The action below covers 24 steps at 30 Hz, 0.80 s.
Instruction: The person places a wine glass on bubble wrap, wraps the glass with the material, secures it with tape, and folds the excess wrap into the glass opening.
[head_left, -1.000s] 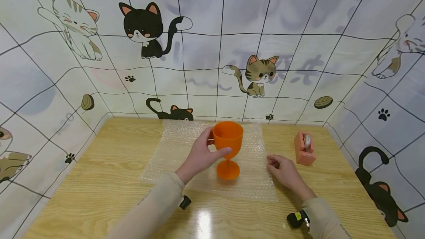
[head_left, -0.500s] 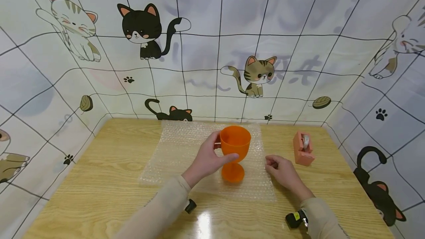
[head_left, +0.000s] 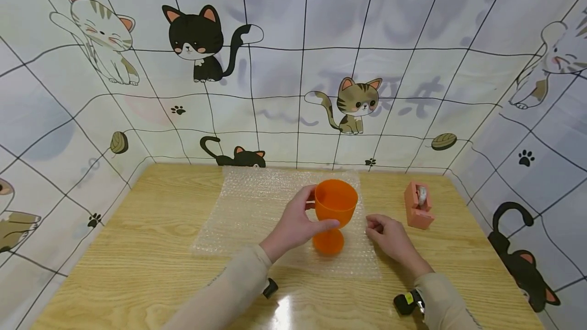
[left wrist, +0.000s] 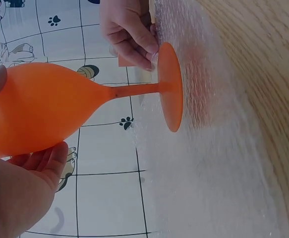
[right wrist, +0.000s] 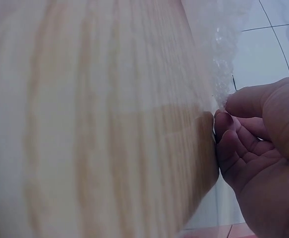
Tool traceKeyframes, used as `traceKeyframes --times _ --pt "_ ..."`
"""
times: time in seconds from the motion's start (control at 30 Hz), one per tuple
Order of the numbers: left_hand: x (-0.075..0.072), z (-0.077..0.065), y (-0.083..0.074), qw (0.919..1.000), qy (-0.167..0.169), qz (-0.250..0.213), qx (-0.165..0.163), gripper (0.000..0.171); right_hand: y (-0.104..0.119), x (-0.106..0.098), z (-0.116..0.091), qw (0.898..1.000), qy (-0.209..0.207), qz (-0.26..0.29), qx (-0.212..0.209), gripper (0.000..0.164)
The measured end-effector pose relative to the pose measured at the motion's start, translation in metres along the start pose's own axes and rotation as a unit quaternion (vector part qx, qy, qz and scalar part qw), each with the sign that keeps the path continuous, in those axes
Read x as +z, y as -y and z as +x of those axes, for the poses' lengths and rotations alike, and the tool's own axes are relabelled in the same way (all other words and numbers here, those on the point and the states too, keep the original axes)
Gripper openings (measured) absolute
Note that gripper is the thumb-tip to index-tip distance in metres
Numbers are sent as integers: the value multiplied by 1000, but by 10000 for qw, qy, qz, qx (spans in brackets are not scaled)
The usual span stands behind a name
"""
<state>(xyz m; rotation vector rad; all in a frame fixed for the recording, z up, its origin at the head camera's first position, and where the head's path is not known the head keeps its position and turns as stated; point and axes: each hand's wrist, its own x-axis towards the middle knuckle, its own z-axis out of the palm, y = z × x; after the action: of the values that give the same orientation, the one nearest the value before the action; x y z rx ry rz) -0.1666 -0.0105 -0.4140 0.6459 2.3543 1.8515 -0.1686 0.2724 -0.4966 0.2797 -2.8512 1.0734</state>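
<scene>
The left hand (head_left: 298, 223) holds an orange goblet (head_left: 336, 213) by its bowl, the thumb across the near side and the other fingers (left wrist: 50, 166) round the far side. The goblet is upright with a slight tilt, rim up, and its round foot hangs just above the bubble wrap (head_left: 252, 218); in the left wrist view the underside of the foot shows, with an orange reflection on the plastic below. The bubble wrap lies flat on the wood-grain tabletop (head_left: 156, 213), reaching back towards the wall.

The right hand (head_left: 390, 236) rests at the right edge of the bubble wrap, its thumb and index finger pinching that edge and the other fingers curled in. Beyond this hand, to its right, a pink tape dispenser (head_left: 418, 207) stands on the tabletop with a roll of tape in it.

Both arms wear beige sleeves (head_left: 234, 284), and 2 black wrist devices, 1 per arm, show near the cuffs. A white wall covering (head_left: 284, 75) with black grid lines, cartoon cats and paw prints rises on 3 sides of the tabletop.
</scene>
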Motion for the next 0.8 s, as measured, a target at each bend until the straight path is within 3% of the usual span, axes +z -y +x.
traceKeyframes --times 0.43,0.8 --pt "10 2 2 9999 91 138 -9 73 -1 -1 0 9999 63 77 43 32" --pt "19 8 5 9998 87 -75 -164 64 -1 -1 0 9998 113 156 72 32"
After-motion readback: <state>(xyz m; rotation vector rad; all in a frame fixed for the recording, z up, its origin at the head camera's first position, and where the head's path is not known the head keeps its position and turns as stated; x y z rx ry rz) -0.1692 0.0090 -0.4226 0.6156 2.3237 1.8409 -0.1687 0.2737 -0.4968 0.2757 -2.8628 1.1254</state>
